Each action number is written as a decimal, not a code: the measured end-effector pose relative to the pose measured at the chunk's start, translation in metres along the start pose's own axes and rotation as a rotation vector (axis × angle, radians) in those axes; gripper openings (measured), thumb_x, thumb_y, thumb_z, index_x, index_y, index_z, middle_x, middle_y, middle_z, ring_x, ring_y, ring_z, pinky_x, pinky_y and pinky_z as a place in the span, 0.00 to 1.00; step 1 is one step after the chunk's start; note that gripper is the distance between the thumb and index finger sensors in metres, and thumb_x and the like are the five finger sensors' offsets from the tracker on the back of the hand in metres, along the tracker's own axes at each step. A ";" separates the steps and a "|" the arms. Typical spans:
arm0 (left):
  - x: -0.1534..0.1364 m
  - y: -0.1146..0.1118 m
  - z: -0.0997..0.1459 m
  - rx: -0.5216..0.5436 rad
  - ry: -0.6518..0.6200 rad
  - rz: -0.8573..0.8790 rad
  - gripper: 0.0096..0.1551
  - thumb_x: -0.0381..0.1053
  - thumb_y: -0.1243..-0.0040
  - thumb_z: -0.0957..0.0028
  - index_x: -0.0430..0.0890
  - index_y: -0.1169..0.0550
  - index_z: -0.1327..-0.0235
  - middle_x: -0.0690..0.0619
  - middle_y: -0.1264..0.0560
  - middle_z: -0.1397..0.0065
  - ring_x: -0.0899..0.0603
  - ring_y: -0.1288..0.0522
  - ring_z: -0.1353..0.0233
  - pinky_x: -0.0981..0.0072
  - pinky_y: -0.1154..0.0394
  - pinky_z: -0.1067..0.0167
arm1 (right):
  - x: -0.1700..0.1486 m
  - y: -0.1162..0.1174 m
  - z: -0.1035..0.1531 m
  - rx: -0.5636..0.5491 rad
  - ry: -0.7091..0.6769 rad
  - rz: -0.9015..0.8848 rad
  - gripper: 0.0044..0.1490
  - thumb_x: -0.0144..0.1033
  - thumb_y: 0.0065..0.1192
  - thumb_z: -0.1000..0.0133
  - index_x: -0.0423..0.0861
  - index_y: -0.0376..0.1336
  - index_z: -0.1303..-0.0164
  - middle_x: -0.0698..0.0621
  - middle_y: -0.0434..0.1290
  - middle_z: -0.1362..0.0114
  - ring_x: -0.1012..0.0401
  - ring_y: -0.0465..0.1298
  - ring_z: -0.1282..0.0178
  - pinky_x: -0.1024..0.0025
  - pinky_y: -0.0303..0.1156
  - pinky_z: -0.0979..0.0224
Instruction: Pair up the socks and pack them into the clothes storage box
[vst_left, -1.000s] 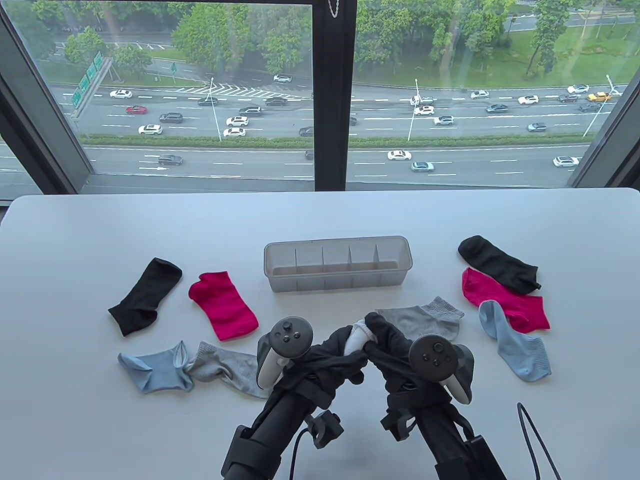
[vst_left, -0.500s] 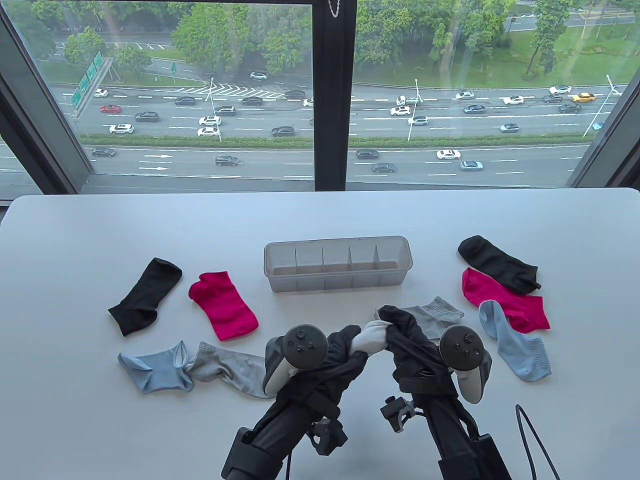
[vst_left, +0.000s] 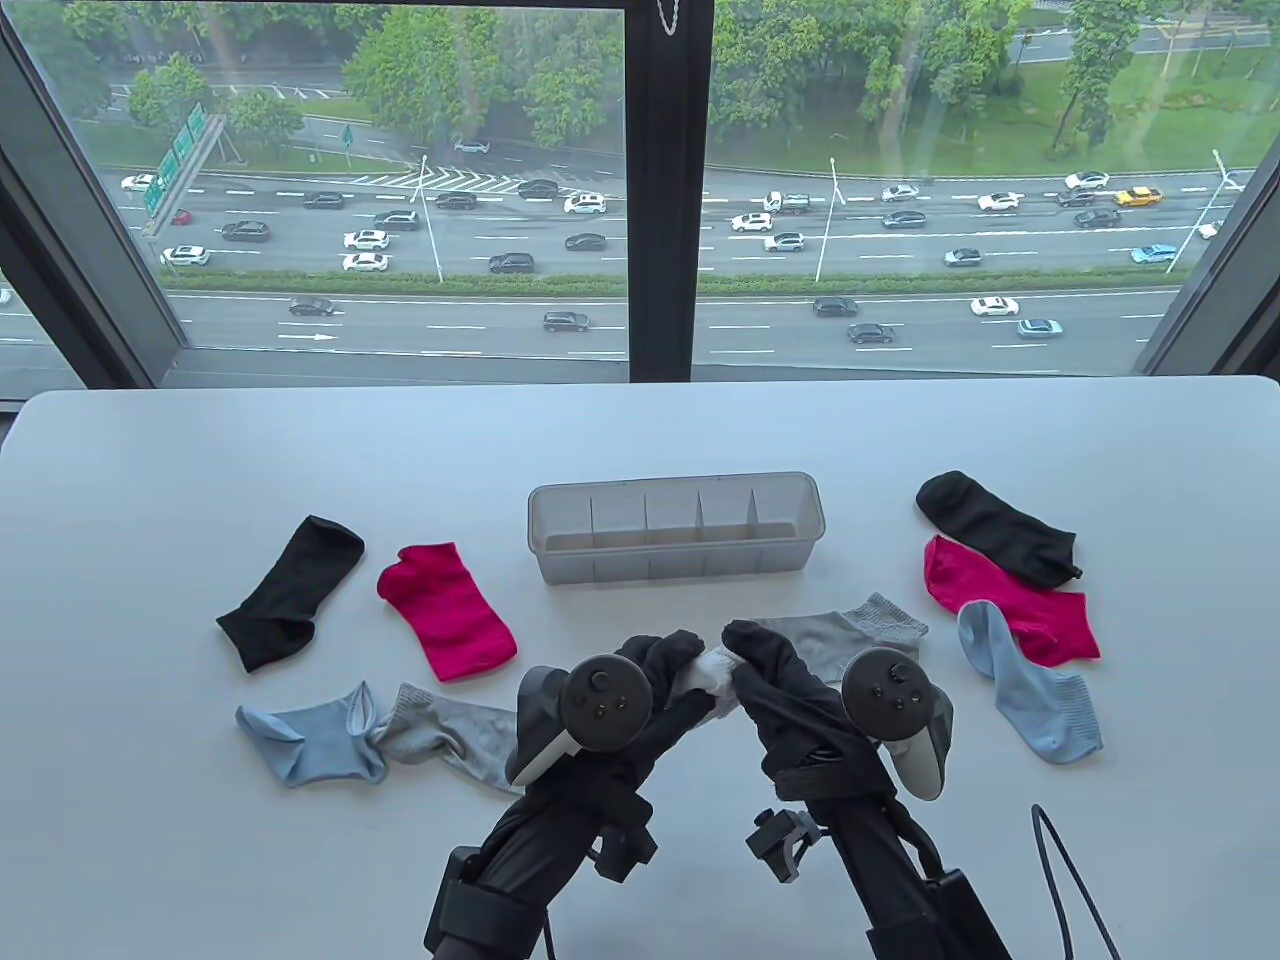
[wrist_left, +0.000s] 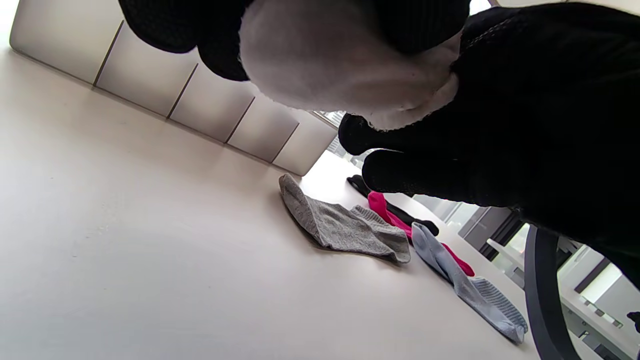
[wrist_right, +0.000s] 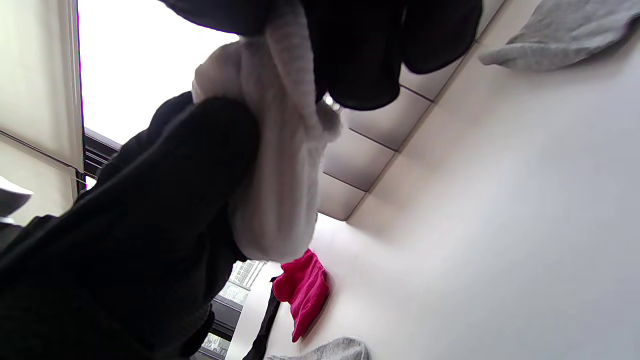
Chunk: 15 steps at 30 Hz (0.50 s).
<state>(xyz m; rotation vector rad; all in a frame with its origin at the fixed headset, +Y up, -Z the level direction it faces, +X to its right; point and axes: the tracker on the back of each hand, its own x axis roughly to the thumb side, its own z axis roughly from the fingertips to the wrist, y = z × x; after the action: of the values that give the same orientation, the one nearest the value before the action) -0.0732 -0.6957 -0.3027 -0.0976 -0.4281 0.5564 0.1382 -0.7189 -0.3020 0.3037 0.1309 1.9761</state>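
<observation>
White sock bundle (vst_left: 712, 676): a small wad of soft knit, held just above the table (vst_left: 150, 480) on the near side of the storage box (vst_left: 675, 527), between both gloved hands; whether it is one sock or a pair rolled together cannot be told. Left hand (vst_left: 660, 672): fingers curled round the left end of the bundle. Right hand (vst_left: 765, 668): fingers curled over its right end, a ribbed cuff showing under them in the right wrist view. Storage box: translucent, divided into a row of compartments, all appearing empty, standing mid-table beyond the hands. Loose socks on the left: black sock (vst_left: 288, 592) farthest left, magenta sock (vst_left: 448, 610) beside it, light blue sock (vst_left: 315, 738) touching a grey sock (vst_left: 450, 745) nearer the person. Loose socks on the right: second grey sock (vst_left: 850, 635) just beyond the right hand, second black sock (vst_left: 995, 525) overlapping a second magenta sock (vst_left: 1005, 600), which is overlapped in turn by a second blue sock (vst_left: 1030, 695). Handling, by judgement: light, limp and compressible, not fragile, not slippery against glove fabric; a roll likely springs open if released early, so hold across the whole wad with the cuff trapped under the fingers, and let go only once it is pressed down into a compartment
</observation>
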 end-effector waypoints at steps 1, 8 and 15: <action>-0.002 -0.001 -0.001 -0.019 -0.001 0.012 0.36 0.51 0.46 0.39 0.41 0.40 0.21 0.33 0.32 0.27 0.32 0.24 0.35 0.36 0.28 0.34 | 0.001 0.001 -0.001 0.016 -0.007 -0.023 0.29 0.31 0.49 0.31 0.43 0.50 0.19 0.41 0.72 0.34 0.43 0.71 0.26 0.39 0.64 0.22; -0.010 0.000 -0.002 -0.020 0.008 0.171 0.36 0.49 0.47 0.40 0.38 0.39 0.21 0.31 0.30 0.27 0.31 0.22 0.34 0.35 0.25 0.35 | -0.005 0.000 -0.003 0.086 -0.007 -0.221 0.44 0.37 0.59 0.34 0.43 0.41 0.14 0.38 0.60 0.23 0.40 0.61 0.20 0.36 0.60 0.21; 0.000 -0.003 0.000 -0.008 -0.047 0.112 0.34 0.47 0.47 0.41 0.40 0.37 0.22 0.34 0.27 0.28 0.33 0.19 0.35 0.39 0.23 0.35 | -0.009 -0.002 -0.004 0.054 0.049 -0.116 0.30 0.41 0.63 0.37 0.57 0.56 0.25 0.42 0.68 0.25 0.50 0.76 0.31 0.49 0.71 0.25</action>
<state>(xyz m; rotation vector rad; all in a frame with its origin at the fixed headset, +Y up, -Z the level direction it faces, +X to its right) -0.0712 -0.6981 -0.3020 -0.1168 -0.4727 0.6677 0.1420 -0.7263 -0.3073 0.2762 0.2291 1.8673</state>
